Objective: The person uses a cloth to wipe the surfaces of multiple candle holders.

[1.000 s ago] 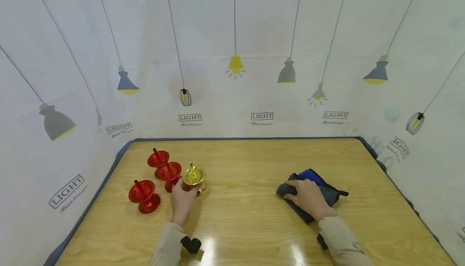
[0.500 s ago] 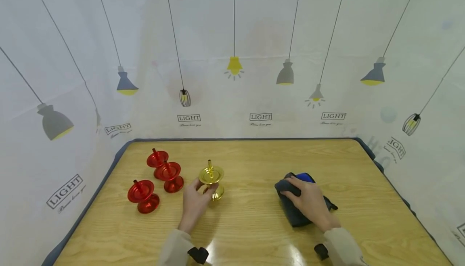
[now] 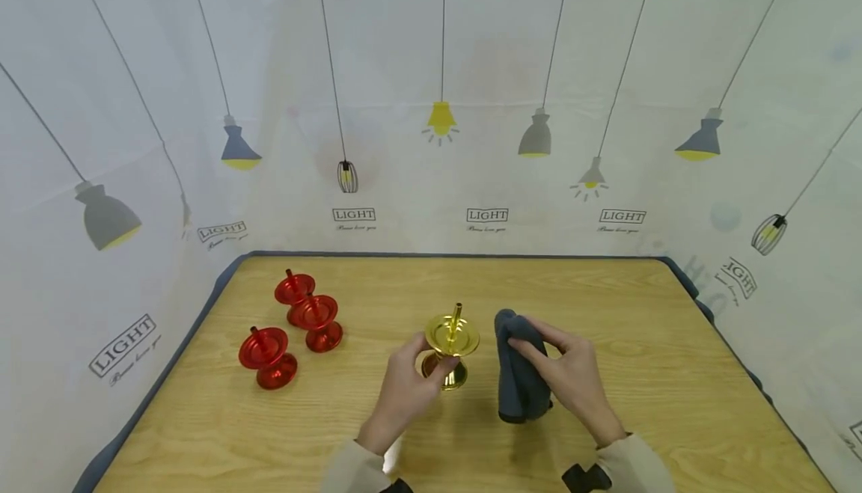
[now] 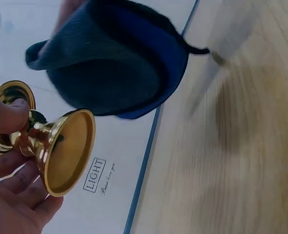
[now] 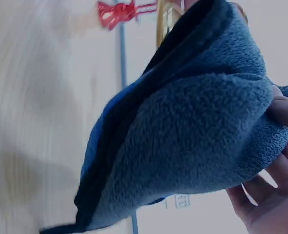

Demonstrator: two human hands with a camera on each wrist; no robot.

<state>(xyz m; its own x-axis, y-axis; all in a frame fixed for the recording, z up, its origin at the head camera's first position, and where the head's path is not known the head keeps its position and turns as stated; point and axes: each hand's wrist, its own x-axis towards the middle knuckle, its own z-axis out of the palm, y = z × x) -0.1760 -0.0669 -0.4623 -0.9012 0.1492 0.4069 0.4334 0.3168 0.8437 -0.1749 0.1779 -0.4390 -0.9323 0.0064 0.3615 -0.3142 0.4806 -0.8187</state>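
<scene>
My left hand [image 3: 412, 382] grips a shiny gold candle holder [image 3: 453, 336] by its narrow middle, thumb in front and fingers behind. In the left wrist view the hollow underside of its base [image 4: 72, 151] faces the camera, raised off the table. Just to the right, my right hand [image 3: 572, 366] pinches a folded grey-blue cloth [image 3: 517, 373] with a dark border, which hangs down from the fingers. The right wrist view shows the fuzzy cloth [image 5: 193, 131] filling most of the frame, its bright blue other side showing along one edge, and overlapping the gold holder there.
On the left of the wooden table [image 3: 202, 441] stand three red candle holders: one in front [image 3: 269, 358], one behind it to the right [image 3: 319, 321], one at the back [image 3: 293, 289]. A white sheet printed with lamps [image 3: 404, 216] rises around the table's sides and back.
My left hand has carried the gold candle holder rightward, away from the red ones. My right hand has lifted the cloth and brought it left, close beside the holder.
</scene>
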